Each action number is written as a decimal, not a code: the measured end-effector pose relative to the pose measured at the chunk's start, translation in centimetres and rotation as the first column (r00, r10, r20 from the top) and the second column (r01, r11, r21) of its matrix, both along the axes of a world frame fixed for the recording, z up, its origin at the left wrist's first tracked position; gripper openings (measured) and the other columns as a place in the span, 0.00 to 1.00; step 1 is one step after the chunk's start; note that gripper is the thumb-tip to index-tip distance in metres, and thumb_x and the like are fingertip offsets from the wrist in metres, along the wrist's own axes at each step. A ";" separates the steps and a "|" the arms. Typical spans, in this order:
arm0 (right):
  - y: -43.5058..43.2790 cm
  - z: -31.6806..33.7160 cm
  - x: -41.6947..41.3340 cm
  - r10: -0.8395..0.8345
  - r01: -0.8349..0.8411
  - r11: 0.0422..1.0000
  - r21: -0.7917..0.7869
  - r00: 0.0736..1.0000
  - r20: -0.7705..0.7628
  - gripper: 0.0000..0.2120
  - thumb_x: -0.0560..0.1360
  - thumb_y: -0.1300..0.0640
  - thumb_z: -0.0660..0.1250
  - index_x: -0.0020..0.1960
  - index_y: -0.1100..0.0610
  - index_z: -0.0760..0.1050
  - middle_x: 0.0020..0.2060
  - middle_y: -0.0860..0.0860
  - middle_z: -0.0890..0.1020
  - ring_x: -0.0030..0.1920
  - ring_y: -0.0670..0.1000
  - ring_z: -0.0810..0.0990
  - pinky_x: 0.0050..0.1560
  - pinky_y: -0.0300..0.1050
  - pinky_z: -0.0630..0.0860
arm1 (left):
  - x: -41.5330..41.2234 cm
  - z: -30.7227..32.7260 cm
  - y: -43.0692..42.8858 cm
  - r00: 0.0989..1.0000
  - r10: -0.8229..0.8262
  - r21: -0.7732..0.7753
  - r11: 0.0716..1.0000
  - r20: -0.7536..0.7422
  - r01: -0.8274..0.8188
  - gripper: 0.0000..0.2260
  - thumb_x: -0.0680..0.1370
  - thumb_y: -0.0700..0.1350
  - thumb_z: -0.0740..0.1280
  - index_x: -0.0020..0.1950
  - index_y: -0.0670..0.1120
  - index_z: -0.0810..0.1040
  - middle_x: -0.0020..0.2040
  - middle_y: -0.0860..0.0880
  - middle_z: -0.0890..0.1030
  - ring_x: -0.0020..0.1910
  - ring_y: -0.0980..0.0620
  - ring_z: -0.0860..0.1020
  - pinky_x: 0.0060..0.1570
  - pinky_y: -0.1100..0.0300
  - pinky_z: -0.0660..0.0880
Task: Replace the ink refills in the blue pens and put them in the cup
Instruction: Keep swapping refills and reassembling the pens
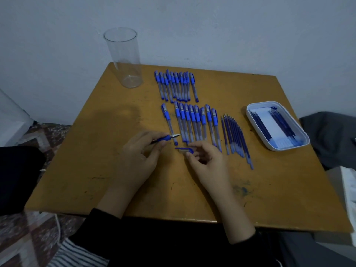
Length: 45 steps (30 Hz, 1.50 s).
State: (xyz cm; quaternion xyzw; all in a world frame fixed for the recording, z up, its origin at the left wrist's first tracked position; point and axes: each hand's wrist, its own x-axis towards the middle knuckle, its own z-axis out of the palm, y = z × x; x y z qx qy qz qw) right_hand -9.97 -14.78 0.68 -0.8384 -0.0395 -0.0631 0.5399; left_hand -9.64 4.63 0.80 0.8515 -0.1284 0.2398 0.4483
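Note:
My left hand grips an uncapped blue pen by its barrel, tip pointing right. Its blue cap lies on the table just below the tip. My right hand hovers beside the cap with loosely curled fingers, a fingertip touching or nearly touching it. Two rows of capped blue pens lie ahead: a far row and a near row. Several loose refills lie fanned out to the right. A tall clear cup stands empty at the far left corner.
A white tray holding several dark refills sits at the right of the yellow-brown table. A wall rises just behind the table. Grey cloth lies past the right edge, and patterned fabric to the left.

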 end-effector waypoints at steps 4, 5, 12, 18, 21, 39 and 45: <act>0.1 -0.4 0.1 -0.007 0.018 0.993 -0.113 0.995 0.101 0.08 0.74 0.61 0.74 0.51 0.53 0.82 0.42 0.45 0.80 0.43 0.44 0.79 0.44 0.33 0.77 | -0.2 -0.7 -0.1 1.000 0.006 0.048 0.999 0.031 -0.008 0.09 0.80 0.45 0.68 0.59 0.46 0.84 0.53 0.54 0.83 0.53 0.55 0.81 0.51 0.49 0.80; 0.1 -0.5 0.1 -0.011 0.029 0.990 -0.139 0.992 0.129 0.07 0.73 0.61 0.74 0.51 0.54 0.82 0.42 0.45 0.80 0.43 0.44 0.79 0.44 0.33 0.77 | -0.2 -1.0 0.0 0.999 0.002 0.055 0.998 0.041 -0.004 0.09 0.80 0.45 0.68 0.59 0.46 0.84 0.53 0.53 0.84 0.53 0.54 0.81 0.50 0.48 0.80; 0.2 -0.8 0.0 -0.040 0.089 0.970 -0.227 0.976 0.212 0.08 0.72 0.59 0.76 0.51 0.58 0.83 0.45 0.47 0.79 0.46 0.44 0.78 0.48 0.30 0.75 | -0.8 -1.3 -0.2 0.997 -0.022 0.080 0.997 0.075 0.016 0.09 0.79 0.38 0.71 0.58 0.44 0.84 0.54 0.52 0.84 0.53 0.56 0.82 0.50 0.57 0.80; 0.2 -0.8 -0.3 -0.030 0.077 0.976 -0.206 0.974 0.224 0.10 0.73 0.60 0.75 0.55 0.58 0.83 0.47 0.47 0.80 0.48 0.44 0.79 0.50 0.36 0.78 | -0.9 -1.4 -0.1 0.997 -0.048 0.138 0.990 0.058 0.039 0.09 0.79 0.39 0.71 0.58 0.43 0.84 0.54 0.51 0.83 0.53 0.55 0.82 0.50 0.56 0.80; 0.0 -0.6 -0.4 -0.038 0.072 0.986 -0.148 0.975 0.220 0.10 0.74 0.61 0.73 0.55 0.58 0.82 0.48 0.47 0.81 0.49 0.43 0.80 0.51 0.39 0.79 | -0.9 -1.6 -0.1 0.997 -0.063 0.140 0.989 0.048 0.056 0.09 0.79 0.39 0.71 0.58 0.43 0.84 0.54 0.51 0.83 0.53 0.54 0.82 0.49 0.55 0.80; -0.1 -0.1 -1.0 0.174 -0.167 0.985 -0.049 0.930 0.324 0.06 0.77 0.67 0.68 0.52 0.60 0.80 0.48 0.49 0.82 0.52 0.46 0.80 0.53 0.40 0.78 | -1.3 -1.3 -0.4 0.984 -0.163 0.125 0.980 0.075 0.153 0.07 0.79 0.39 0.70 0.54 0.40 0.85 0.50 0.52 0.82 0.49 0.62 0.78 0.52 0.72 0.72; 0.2 0.1 -0.9 0.165 -0.176 0.984 0.034 0.964 0.208 0.06 0.78 0.56 0.67 0.53 0.57 0.80 0.44 0.46 0.81 0.48 0.49 0.80 0.48 0.40 0.78 | -1.3 -1.3 -0.4 0.986 -0.145 0.132 0.982 0.083 0.133 0.07 0.78 0.37 0.70 0.54 0.40 0.85 0.49 0.51 0.82 0.47 0.61 0.78 0.50 0.72 0.72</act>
